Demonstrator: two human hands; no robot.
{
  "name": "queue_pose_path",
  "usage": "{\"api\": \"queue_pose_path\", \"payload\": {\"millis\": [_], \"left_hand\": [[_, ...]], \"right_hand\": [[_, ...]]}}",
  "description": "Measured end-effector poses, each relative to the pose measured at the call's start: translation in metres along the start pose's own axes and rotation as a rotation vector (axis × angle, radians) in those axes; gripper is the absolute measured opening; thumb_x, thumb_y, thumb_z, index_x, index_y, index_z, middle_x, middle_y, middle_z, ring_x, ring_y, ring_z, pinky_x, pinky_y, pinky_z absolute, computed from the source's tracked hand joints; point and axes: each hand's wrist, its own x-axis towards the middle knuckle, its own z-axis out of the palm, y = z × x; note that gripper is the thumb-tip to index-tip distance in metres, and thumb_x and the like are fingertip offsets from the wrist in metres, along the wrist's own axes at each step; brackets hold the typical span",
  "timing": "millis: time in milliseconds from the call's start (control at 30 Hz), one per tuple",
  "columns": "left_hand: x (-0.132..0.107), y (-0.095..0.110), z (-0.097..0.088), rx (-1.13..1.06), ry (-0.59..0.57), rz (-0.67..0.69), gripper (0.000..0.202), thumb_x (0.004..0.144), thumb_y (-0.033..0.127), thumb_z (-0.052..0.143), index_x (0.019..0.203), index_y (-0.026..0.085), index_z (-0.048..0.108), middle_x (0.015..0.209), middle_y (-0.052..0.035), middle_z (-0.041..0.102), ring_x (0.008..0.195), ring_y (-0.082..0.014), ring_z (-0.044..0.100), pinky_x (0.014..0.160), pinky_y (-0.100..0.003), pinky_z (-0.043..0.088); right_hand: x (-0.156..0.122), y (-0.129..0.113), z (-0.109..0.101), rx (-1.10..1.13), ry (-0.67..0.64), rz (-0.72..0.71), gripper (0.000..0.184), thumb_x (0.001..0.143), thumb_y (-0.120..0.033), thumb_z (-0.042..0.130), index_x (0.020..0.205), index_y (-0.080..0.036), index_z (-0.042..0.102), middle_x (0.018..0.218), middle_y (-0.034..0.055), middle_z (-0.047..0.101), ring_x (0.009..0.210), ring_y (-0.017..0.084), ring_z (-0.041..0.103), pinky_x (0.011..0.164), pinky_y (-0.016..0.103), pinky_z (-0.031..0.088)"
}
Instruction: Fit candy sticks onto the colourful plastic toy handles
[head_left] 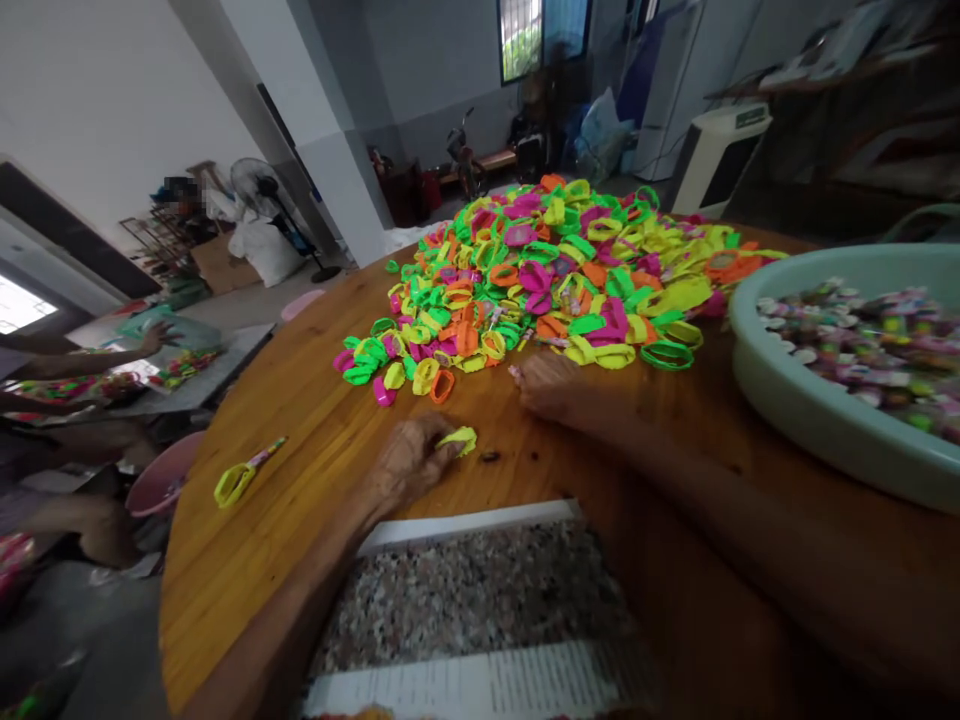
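Pinching a crumpled bright-yellow piece (pixel 459 439) between thumb and fingertips, the left hand (pixel 411 460) rested over the middle of the round brown wooden table (pixel 300 400) in the head view. The right hand (pixel 551 385) lay farther off, at the near edge of a heap of neon green, yellow, orange and magenta bands (pixel 525 270); its fingers were curled narrow, and a small pink-and-white bit (pixel 515 373) showed at their tips, though blur meant I could not tell whether it was gripped. The step in hand looked like readying one yellow piece in the left fingers; the next move probably called for bringing the hands together, with the left pinch kept light. Counted out, there was one yellow piece in the left hand and one yellow loop with a slim patterned tube (pixel 244 477) lying alone at the left. One pale-green plastic tub (pixel 739 300) stood at the right, its small wrapped pieces (pixel 832 350) too many to count, as were the heaped bands. One speckled grey-brown panel with white printed edges (pixel 480 590) lay nearest, below the hands. At far left, one hand of a co-worker (pixel 156 338) reached over another table.
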Motion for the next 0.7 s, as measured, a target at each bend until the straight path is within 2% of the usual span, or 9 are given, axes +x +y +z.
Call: {"api": "queue_pose_path", "payload": {"millis": [67, 133, 200, 267, 333, 433, 533, 700], "left_hand": [[-0.011, 0.003, -0.002, -0.016, 0.005, 0.075, 0.025, 0.093, 0.037, 0.057, 0.090, 0.016, 0.068, 0.089, -0.0061, 0.069, 0.077, -0.0170, 0.062, 0.069, -0.029, 0.047], [-0.027, 0.008, -0.007, -0.016, 0.007, 0.156, 0.021, 0.094, 0.033, 0.055, 0.090, 0.016, 0.067, 0.098, -0.0087, 0.069, 0.090, -0.0194, 0.064, 0.079, -0.032, 0.050], [-0.045, 0.014, -0.013, -0.018, 0.010, 0.211, 0.016, 0.096, 0.027, 0.054, 0.096, 0.017, 0.067, 0.109, -0.0099, 0.068, 0.103, -0.0205, 0.063, 0.088, -0.033, 0.050], [-0.064, 0.020, -0.017, -0.025, 0.024, 0.238, 0.014, 0.096, 0.023, 0.055, 0.103, 0.019, 0.066, 0.115, -0.0088, 0.067, 0.107, -0.0190, 0.063, 0.091, -0.032, 0.050], [-0.081, 0.024, -0.018, -0.035, 0.031, 0.267, 0.014, 0.095, 0.019, 0.057, 0.105, 0.020, 0.065, 0.115, -0.0076, 0.066, 0.105, -0.0174, 0.063, 0.089, -0.031, 0.051], [-0.101, 0.025, -0.012, -0.052, -0.011, 0.320, 0.016, 0.094, 0.017, 0.057, 0.108, 0.021, 0.065, 0.111, -0.0075, 0.065, 0.103, -0.0178, 0.062, 0.088, -0.032, 0.052], [-0.111, 0.020, -0.002, -0.057, -0.004, 0.354, 0.023, 0.095, 0.015, 0.055, 0.115, 0.021, 0.063, 0.115, -0.0091, 0.063, 0.108, -0.0199, 0.061, 0.091, -0.035, 0.052], [-0.120, 0.012, 0.009, -0.009, 0.092, 0.409, 0.027, 0.095, 0.013, 0.052, 0.121, 0.021, 0.059, 0.130, -0.0108, 0.059, 0.119, -0.0220, 0.057, 0.100, -0.038, 0.050]], "right_hand": [[-0.028, -0.009, -0.008, 0.116, -0.017, -0.067, 0.039, 0.102, -0.033, 0.037, 0.085, -0.013, 0.065, 0.085, 0.0102, 0.066, 0.076, 0.017, 0.056, 0.066, 0.030, 0.033], [-0.063, -0.024, -0.016, 0.353, -0.023, -0.169, 0.042, 0.103, -0.038, 0.040, 0.073, -0.016, 0.059, 0.071, 0.0042, 0.061, 0.064, 0.013, 0.050, 0.061, 0.029, 0.031], [-0.099, -0.041, -0.022, 0.515, -0.006, -0.261, 0.033, 0.100, -0.031, 0.046, 0.072, -0.016, 0.057, 0.072, 0.0029, 0.060, 0.066, 0.013, 0.050, 0.063, 0.028, 0.031], [-0.130, -0.057, -0.025, 0.521, -0.011, -0.327, 0.025, 0.096, -0.024, 0.050, 0.075, -0.016, 0.059, 0.076, 0.0037, 0.062, 0.068, 0.014, 0.051, 0.063, 0.030, 0.029], [-0.152, -0.071, -0.023, 0.423, -0.016, -0.373, 0.019, 0.094, -0.021, 0.052, 0.080, -0.016, 0.063, 0.080, 0.0053, 0.063, 0.069, 0.015, 0.051, 0.063, 0.032, 0.027], [-0.169, -0.085, -0.015, 0.246, 0.036, -0.387, 0.014, 0.094, -0.020, 0.054, 0.088, -0.017, 0.066, 0.086, 0.0075, 0.063, 0.074, 0.018, 0.051, 0.065, 0.033, 0.027], [-0.174, -0.094, -0.009, 0.158, 0.098, -0.343, 0.013, 0.094, -0.020, 0.053, 0.089, -0.018, 0.064, 0.091, 0.0082, 0.062, 0.081, 0.021, 0.051, 0.070, 0.035, 0.030], [-0.175, -0.103, -0.007, 0.294, 0.160, -0.306, 0.018, 0.098, -0.021, 0.047, 0.089, -0.017, 0.062, 0.090, 0.0073, 0.061, 0.081, 0.020, 0.052, 0.071, 0.033, 0.034]]}}
